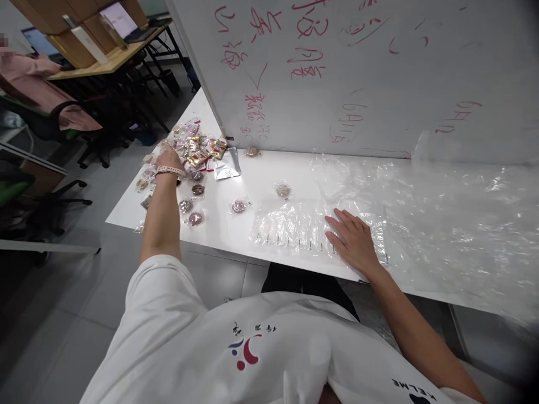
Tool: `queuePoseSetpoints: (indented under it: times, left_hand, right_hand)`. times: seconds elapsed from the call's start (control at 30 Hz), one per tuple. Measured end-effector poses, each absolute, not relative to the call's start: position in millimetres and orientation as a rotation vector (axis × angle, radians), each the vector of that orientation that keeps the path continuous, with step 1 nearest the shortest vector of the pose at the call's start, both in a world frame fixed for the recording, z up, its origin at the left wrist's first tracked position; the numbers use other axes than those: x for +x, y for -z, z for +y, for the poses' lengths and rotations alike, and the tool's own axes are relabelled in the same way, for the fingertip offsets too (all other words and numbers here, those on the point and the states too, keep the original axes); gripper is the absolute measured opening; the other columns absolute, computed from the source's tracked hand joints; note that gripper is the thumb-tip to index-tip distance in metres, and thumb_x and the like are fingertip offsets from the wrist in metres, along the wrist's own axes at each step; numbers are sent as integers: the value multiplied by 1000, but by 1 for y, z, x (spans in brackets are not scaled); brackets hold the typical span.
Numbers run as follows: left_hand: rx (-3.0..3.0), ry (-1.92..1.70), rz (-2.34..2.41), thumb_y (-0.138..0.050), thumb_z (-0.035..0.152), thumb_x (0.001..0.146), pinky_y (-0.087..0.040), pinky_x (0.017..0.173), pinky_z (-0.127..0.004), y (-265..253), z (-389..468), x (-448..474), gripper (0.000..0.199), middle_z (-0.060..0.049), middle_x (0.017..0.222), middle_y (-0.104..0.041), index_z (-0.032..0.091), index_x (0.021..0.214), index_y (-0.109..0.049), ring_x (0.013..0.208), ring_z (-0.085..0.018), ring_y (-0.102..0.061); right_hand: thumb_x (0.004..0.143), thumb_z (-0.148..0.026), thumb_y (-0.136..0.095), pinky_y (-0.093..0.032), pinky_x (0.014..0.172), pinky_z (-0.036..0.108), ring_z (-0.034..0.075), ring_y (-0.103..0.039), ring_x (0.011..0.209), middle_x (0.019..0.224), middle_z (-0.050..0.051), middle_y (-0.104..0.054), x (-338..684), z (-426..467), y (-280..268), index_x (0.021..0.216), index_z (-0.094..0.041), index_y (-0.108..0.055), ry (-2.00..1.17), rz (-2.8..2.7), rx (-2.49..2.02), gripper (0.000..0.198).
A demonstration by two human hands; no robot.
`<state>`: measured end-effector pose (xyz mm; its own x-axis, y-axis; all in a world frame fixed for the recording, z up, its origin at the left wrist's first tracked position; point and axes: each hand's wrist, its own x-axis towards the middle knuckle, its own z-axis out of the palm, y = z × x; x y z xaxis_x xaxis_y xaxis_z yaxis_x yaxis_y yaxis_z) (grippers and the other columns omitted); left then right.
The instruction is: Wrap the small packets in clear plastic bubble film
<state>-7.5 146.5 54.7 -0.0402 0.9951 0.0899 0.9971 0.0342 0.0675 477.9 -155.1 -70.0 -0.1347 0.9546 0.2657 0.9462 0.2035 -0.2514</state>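
Note:
My left hand (169, 159), with a light bracelet at the wrist, reaches into a pile of small wrapped sweets (181, 140) at the table's left end. Its fingers are mostly hidden, so whether it grips anything cannot be made out. Fingers spread, my right hand (350, 238) lies on a clear plastic air-column sheet (290, 227) near the table's front edge. Gold-and-red packets (197, 152) and a silver pouch (227, 164) lie right of my left hand. Between my hands are a purple wrapped round piece (239, 206) and a pale one (283, 189).
A whiteboard (357, 78) with red writing stands along the table's back. Crumpled clear plastic (463, 224) covers the right part of the white table (219, 233). At far left, a person in pink (37, 84) sits by a desk with boxes and laptops.

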Motion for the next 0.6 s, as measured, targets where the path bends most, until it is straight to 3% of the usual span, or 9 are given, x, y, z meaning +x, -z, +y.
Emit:
queuePoseSetpoints:
  times: [0.1,0.17,0.33,0.4,0.5,0.6]
  left_hand:
    - [-1950,76,-2338,-68,36,90,-45,98,-57,-87,103,30,67,-21,118,-61,0,135,-34,114,-34,-57]
    - [-2264,234,-2181,-62,42,93,-51,89,-48,-95,62,74,70,-13,106,-66,10,146,-29,99,-27,-63]
    - [-3313,226,-1400,-62,34,90,-54,74,-35,-37,-38,213,60,-11,103,-70,16,143,-39,86,-22,-66]
    - [-3410,214,-1220,-60,34,91,-54,79,-39,-5,-62,252,54,-14,108,-70,16,139,-43,97,-26,-66]
    - [-3403,494,-1071,-68,29,85,-45,105,-50,23,-77,265,62,-16,135,-59,20,141,-42,127,-32,-53]
    - [-3161,913,-1461,-70,36,84,-37,113,-52,32,-84,232,67,-16,147,-48,22,142,-41,138,-32,-43]
  right_hand:
    - [103,-42,-37,-32,115,49,27,-38,144,153,7,-47,478,-154,72,137,-25,-57,-60,-2101,-1764,43]
    - [103,-39,-35,-31,115,49,26,-39,143,151,6,-48,480,-153,75,137,-25,-57,-98,-2053,-1749,43]
    - [103,-35,-32,-37,113,47,25,-48,135,142,8,-58,483,-151,82,134,-23,-60,-167,-1864,-1699,44]
    - [102,-35,-33,-37,112,48,25,-49,134,141,10,-58,484,-150,83,131,-22,-62,-177,-1841,-1679,43]
    - [101,-37,-35,-38,112,49,26,-50,133,138,11,-60,484,-150,81,127,-21,-65,-204,-1811,-1653,42]
    - [100,-39,-39,-40,110,49,26,-53,129,134,11,-63,488,-154,77,127,-22,-65,-231,-1702,-1646,41]
